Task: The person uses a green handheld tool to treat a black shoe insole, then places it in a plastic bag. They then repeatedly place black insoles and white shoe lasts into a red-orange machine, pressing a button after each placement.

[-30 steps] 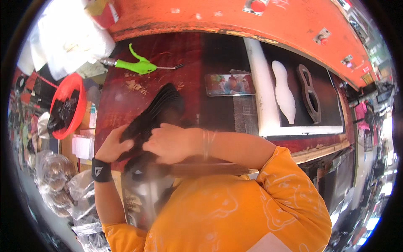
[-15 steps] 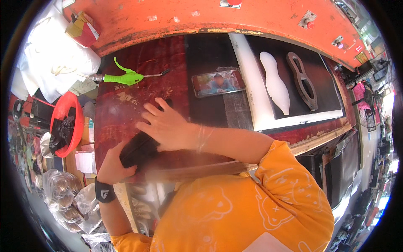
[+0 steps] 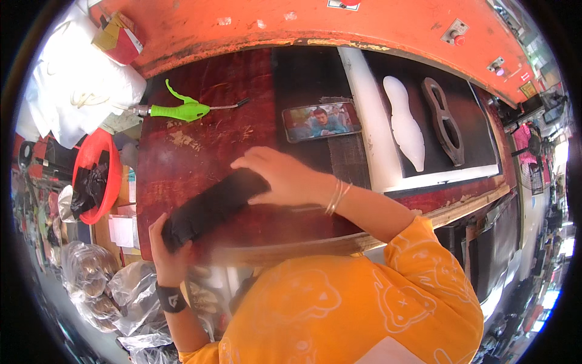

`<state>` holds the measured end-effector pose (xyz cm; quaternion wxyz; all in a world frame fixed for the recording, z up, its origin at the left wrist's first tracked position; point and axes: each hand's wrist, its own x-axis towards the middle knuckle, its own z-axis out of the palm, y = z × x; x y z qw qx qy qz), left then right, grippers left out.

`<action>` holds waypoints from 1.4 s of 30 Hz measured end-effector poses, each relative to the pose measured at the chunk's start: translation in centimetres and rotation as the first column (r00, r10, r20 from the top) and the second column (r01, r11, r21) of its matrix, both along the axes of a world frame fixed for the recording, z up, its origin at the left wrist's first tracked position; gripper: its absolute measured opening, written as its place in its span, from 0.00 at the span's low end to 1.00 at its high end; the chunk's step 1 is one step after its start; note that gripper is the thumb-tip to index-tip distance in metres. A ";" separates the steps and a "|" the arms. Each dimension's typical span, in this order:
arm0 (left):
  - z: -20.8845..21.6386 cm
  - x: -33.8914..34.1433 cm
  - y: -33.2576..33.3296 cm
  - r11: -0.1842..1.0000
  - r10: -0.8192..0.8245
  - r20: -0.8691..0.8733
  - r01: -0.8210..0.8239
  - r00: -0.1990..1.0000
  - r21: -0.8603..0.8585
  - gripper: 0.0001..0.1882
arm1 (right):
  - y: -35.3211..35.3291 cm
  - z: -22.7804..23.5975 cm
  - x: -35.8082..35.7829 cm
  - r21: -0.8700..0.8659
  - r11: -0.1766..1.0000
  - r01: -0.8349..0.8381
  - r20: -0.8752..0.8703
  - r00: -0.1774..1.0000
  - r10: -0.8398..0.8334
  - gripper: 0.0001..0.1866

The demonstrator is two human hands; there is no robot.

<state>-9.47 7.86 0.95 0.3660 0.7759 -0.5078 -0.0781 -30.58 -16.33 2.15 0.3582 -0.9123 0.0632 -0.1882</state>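
A long black bundle (image 3: 209,209), perhaps of layered soft pieces, is held slantwise over the dark red table (image 3: 200,142) near its front edge. Around its lower left end my left hand (image 3: 165,247) is closed, thumb on the near side. My right hand (image 3: 285,179) grips the upper right end, fingers over the far side and thumb on the near side. Its exact kind cannot be made out. Beyond it lies a bright green air blow gun (image 3: 180,111) with a thin metal nozzle. A phone (image 3: 321,121) showing a video lies past my right hand.
To the right, a white sole-shaped piece (image 3: 403,124) and a dark sole-shaped cutting die (image 3: 444,121) lie on a black board with white edging (image 3: 445,178). An orange machine beam (image 3: 242,24) spans the back. A red basin (image 3: 112,191) and plastic bags (image 3: 91,273) stand left.
My right hand has moved from lying spread across the black bundle to gripping its right end. More of the bundle's top shows. My left hand has shifted slightly while keeping hold.
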 end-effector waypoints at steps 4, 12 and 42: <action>1.1 -0.6 -0.7 0.998 -0.049 0.214 0.040 0.976 0.050 0.47 | 1.2 0.1 -0.3 -0.031 0.999 0.017 0.055 0.998 -0.015 0.46; 0.8 0.3 -0.4 0.994 -0.104 0.091 0.106 0.990 -0.022 0.45 | 0.9 0.4 -0.2 -0.051 0.998 0.027 0.075 0.997 -0.024 0.38; 20.7 -4.9 -0.3 0.900 -0.257 0.654 -0.070 0.711 0.430 0.32 | 9.6 4.4 9.5 0.329 0.881 -0.341 0.315 0.919 0.238 0.40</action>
